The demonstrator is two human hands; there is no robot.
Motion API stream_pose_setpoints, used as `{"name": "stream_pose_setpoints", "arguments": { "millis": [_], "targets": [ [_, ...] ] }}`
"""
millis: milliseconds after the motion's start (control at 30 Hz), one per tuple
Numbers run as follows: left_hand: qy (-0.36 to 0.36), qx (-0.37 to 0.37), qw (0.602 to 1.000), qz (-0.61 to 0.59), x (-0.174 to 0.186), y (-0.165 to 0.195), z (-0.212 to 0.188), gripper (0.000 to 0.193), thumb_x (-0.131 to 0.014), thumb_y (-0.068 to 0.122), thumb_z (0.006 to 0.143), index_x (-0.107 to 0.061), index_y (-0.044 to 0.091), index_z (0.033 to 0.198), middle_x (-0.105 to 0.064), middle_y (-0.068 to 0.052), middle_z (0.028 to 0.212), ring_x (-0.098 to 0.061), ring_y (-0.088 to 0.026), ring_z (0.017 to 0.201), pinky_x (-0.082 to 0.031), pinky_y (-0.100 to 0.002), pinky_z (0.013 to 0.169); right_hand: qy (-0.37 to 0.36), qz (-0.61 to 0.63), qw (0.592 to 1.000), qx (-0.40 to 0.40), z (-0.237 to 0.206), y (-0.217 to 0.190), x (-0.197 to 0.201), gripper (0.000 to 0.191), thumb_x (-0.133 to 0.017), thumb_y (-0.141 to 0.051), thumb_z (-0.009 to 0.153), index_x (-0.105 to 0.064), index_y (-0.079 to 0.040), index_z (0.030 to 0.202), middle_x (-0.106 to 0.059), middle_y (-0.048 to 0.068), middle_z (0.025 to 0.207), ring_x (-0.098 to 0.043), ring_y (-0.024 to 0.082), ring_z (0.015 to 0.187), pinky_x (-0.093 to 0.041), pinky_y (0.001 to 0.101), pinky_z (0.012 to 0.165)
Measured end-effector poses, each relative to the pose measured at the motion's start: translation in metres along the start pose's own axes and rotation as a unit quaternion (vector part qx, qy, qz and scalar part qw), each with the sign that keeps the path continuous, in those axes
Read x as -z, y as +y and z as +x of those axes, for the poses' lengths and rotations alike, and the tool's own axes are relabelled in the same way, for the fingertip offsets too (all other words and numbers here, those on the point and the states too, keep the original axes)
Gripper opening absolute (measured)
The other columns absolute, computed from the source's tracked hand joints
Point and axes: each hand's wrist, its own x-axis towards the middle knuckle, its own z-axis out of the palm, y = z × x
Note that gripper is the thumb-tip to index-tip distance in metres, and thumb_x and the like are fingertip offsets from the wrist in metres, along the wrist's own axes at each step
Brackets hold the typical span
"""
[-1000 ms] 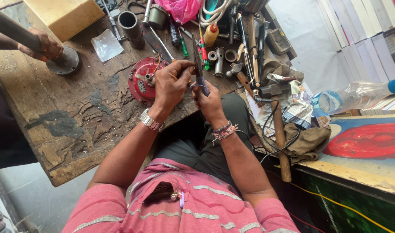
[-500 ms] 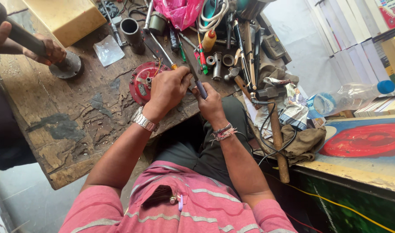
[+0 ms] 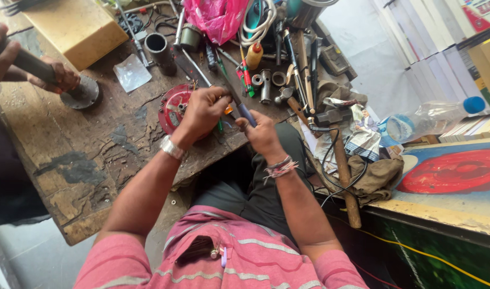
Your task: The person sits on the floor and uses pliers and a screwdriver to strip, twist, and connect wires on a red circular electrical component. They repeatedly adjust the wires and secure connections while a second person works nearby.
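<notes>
The left hand is curled shut over the near edge of the bench, fingers pinched around something small with an orange bit showing at the thumb; what it is cannot be told. The right hand is closed on the blue handle of a tool, probably a screwdriver, whose dark shaft slants up and away between the two hands. The hands nearly touch. Just behind the left hand, partly hidden by it, a red round part lies flat on the worn wood. Beyond it lie a clutter of sockets, pliers and screwdrivers, a pink bag and a yellow block. A hammer rests to the right of the right hand, its wooden handle pointing towards the person, with a plastic bottle farther right. At far left, another person's hands grip a dark bar standing on a round metal base.
</notes>
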Motion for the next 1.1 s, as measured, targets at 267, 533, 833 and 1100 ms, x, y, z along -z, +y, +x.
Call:
{"name": "stream_pose_setpoints", "arguments": {
  "millis": [267,533,833,1100],
  "targets": [
    [-0.076,0.104,0.951,-0.280,0.005,0.012,0.008,0.016,-0.065,0.015,0.098,-0.075,0.002,0.102,-0.059,0.009,0.064,-0.046,0.001,0.048,-0.035,-0.019,0.041,-0.088,0.349,0.921,-0.152,0.001,-0.020,0.012,0.047,-0.071,-0.048,0.091,-0.060,-0.005,0.104,-0.067,0.009,0.078,-0.058,0.014,0.055,-0.042,0.0258,0.046],
    [-0.122,0.127,0.922,-0.346,0.014,0.016,0.005,0.014,-0.068,0.013,0.098,-0.073,0.000,0.095,-0.064,0.003,0.069,-0.050,-0.002,0.046,-0.039,-0.018,0.041,-0.195,0.465,0.848,-0.165,-0.005,-0.034,0.026,0.042,-0.066,-0.047,0.100,-0.058,-0.005,0.100,-0.063,0.014,0.080,-0.056,0.014,0.058,-0.040,0.0265,0.046],
    [-0.078,0.119,0.964,-0.223,0.009,0.023,0.003,0.018,-0.067,0.014,0.097,-0.076,0.000,0.102,-0.061,0.003,0.070,-0.045,0.000,0.049,-0.033,-0.020,0.041,-0.144,0.341,0.921,-0.124,-0.004,-0.031,0.013,0.045,-0.064,-0.044,0.100,-0.065,-0.001,0.111,-0.073,0.013,0.103,-0.070,0.018,0.084,-0.058,0.0318,0.073],
    [-0.036,0.037,0.998,-0.040,0.007,0.019,0.004,0.018,-0.069,0.013,0.095,-0.075,-0.004,0.097,-0.071,-0.001,0.073,-0.059,-0.003,0.066,-0.048,-0.025,0.058,-0.127,0.215,0.964,-0.094,-0.003,-0.022,0.006,0.049,-0.066,-0.044,0.097,-0.070,-0.003,0.125,-0.074,0.006,0.108,-0.068,0.010,0.097,-0.055,0.0264,0.083]
  ]
}}
